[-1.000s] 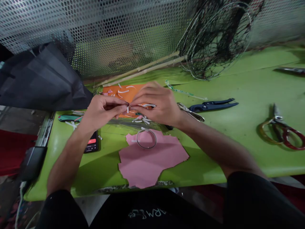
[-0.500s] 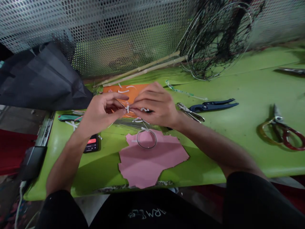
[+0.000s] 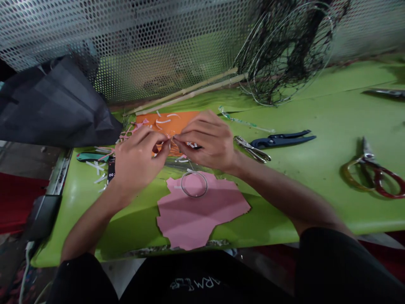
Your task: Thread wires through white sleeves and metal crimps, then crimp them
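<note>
A tiny piece (image 3: 171, 138), too small to identify, sits beyond the pink paper (image 3: 202, 219), pinched between the fingertips of left hand (image 3: 141, 156) and right hand (image 3: 209, 141). 1 ring (image 3: 194, 196) lies on the pink paper; the orange sheet (image 3: 186, 120) lies beyond it.

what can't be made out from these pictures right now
Head view: whatever sits between the left hand and right hand; too small, partly covered by them.
Head view: most of the phone; hidden behind the left hand.
Head view: part of the orange sheet; behind the right hand.
Head view: the far-right metal tool; cut off by the picture's edge.
</note>
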The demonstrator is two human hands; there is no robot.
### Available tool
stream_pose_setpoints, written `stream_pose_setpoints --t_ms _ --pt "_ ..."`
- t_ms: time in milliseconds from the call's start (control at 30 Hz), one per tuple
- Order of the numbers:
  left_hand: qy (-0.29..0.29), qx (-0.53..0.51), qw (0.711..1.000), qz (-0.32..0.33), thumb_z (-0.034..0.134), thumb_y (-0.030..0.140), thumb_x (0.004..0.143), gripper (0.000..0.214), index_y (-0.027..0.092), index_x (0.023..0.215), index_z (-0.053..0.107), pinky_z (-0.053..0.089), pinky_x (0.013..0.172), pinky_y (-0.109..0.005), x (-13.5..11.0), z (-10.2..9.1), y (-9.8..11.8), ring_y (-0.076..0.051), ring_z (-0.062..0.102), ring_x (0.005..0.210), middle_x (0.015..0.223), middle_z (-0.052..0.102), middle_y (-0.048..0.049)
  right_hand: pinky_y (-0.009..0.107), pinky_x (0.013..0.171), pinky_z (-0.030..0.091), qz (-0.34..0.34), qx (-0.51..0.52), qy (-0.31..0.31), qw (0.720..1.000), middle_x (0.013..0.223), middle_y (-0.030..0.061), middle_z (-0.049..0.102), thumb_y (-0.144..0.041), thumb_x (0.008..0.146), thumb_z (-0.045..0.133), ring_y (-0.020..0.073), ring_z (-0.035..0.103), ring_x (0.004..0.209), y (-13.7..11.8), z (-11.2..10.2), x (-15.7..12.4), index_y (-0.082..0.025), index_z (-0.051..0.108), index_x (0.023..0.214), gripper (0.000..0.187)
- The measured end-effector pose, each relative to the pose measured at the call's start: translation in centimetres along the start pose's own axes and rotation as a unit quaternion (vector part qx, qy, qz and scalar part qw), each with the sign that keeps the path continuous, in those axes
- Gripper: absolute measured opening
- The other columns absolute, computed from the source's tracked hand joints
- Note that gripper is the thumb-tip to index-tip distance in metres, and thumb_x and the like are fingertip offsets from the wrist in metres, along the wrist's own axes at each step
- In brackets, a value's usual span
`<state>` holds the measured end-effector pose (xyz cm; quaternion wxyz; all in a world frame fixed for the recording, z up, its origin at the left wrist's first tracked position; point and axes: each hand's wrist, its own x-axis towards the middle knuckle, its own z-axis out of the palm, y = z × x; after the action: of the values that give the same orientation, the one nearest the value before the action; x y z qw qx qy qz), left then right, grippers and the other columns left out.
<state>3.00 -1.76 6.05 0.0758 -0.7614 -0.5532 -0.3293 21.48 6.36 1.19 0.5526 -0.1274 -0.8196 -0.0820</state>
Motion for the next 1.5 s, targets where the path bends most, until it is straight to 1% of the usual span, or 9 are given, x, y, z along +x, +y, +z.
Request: stream_pose_setpoints --t_ms 200,333,433,633,833,1000,1233,1367,1500 --pt "-0.028 -0.099 0.993 -0.062 0.072 0.028 0.09 0.007 0.028 0.087 0.078 0.048 0.074 -0.033 0.5 -0.7 0.0 -0.018 0.065 0.074 0.089 0.073 -0.0024 0.032 0.069 0.051 0.036 0.008 -0.026 0.999 0.081 -0.0006 0.078 -0.018 0.095 0.065 0.0144 0.067 0.072 0.1 -0.1 0.1 -0.023 0.073 0.087 0.013" --pt "-0.05 -0.139 0.986 -0.071 0.074 0.028 0.089 0.007 0.029 0.087 0.08 0.05 0.077 -0.033 1.1 -1.6 -0.5 -0.018 0.064 0.073 0.086 0.075 -0.0006 0.028 0.065 0.052 0.064 0.057 -0.023 0.996 0.084 0.0019 0.079 -0.02 0.097 0.066 0.0135 0.07 0.073 0.0 -0.2 0.4 -0.02 0.074 0.088 0.012" --pt "-0.063 -0.122 0.989 -0.062 0.072 0.026 0.09 0.008 0.027 0.088 0.08 0.049 0.077 -0.032 1.1 -1.7 -0.6 -0.017 0.064 0.071 0.087 0.075 -0.0009 0.026 0.062 0.051 0.069 0.083 -0.011 0.994 0.082 0.0016 0.078 -0.017 0.095 0.066 0.0118 0.069 0.068 -0.2 -0.2 0.5 -0.019 0.073 0.088 0.01" --pt "-0.045 -0.048 0.996 -0.062 0.069 0.021 0.09 0.01 0.024 0.087 0.077 0.046 0.071 -0.031 0.1 -0.9 0.2 -0.017 0.065 0.074 0.091 0.07 -0.0038 0.029 0.064 0.046 0.016 0.005 -0.007 1.0 0.081 -0.0011 0.078 -0.012 0.094 0.065 0.0123 0.068 0.068 -0.2 0.2 0.0 -0.021 0.069 0.083 0.015" --pt "-0.049 -0.11 0.989 -0.08 0.066 0.028 0.093 0.013 0.024 0.091 0.078 0.053 0.071 -0.03 0.1 -0.7 0.5 -0.017 0.068 0.072 0.089 0.074 -0.0034 0.03 0.062 0.044 -0.01 -0.055 -0.009 0.998 0.08 -0.0019 0.076 -0.016 0.095 0.065 0.0122 0.064 0.064 -0.2 0.0 -0.4 -0.022 0.07 0.087 0.011" --pt "-0.101 -0.233 0.961 -0.114 0.067 0.03 0.092 0.016 0.027 0.096 0.082 0.059 0.072 -0.031 0.7 -0.9 -0.4 -0.02 0.074 0.076 0.089 0.08 -0.0019 0.03 0.058 0.045 -0.049 -0.076 0.016 0.996 0.079 -0.0038 0.076 -0.016 0.094 0.067 0.0107 0.064 0.062 0.0 -0.2 -0.2 -0.023 0.068 0.083 0.013" --pt "-0.117 -0.29 0.939 -0.141 0.076 0.033 0.088 0.013 0.024 0.093 0.083 0.063 0.076 -0.032 0.8 -1.3 -0.9 -0.021 0.077 0.082 0.09 0.082 -0.0035 0.03 0.059 0.046 -0.066 -0.021 0.034 0.997 0.082 -0.0032 0.077 -0.013 0.093 0.069 0.0106 0.066 0.065 0.3 0.1 -0.3 -0.024 0.071 0.095 0.011" --pt "-0.116 -0.374 0.901 -0.186 0.082 0.033 0.083 0.019 0.02 0.096 0.08 0.065 0.077 -0.032 0.9 -0.6 -1.2 -0.02 0.077 0.081 0.09 0.081 -0.0046 0.03 0.057 0.046 -0.073 -0.023 0.038 0.996 0.083 -0.0027 0.078 -0.012 0.091 0.069 0.0111 0.066 0.063 0.4 0.0 -0.5 -0.023 0.071 0.095 0.011" --pt "-0.07 -0.454 0.857 -0.236 0.091 0.035 0.071 0.029 0.019 0.089 0.075 0.067 0.08 -0.035 1.0 1.0 -1.6 -0.02 0.078 0.079 0.084 0.08 -0.0037 0.034 0.059 0.044 -0.078 -0.055 0.021 0.995 0.09 -0.0021 0.079 -0.014 0.093 0.068 0.013 0.066 0.067 1.1 -0.8 -0.8 -0.025 0.072 0.109 0.02"
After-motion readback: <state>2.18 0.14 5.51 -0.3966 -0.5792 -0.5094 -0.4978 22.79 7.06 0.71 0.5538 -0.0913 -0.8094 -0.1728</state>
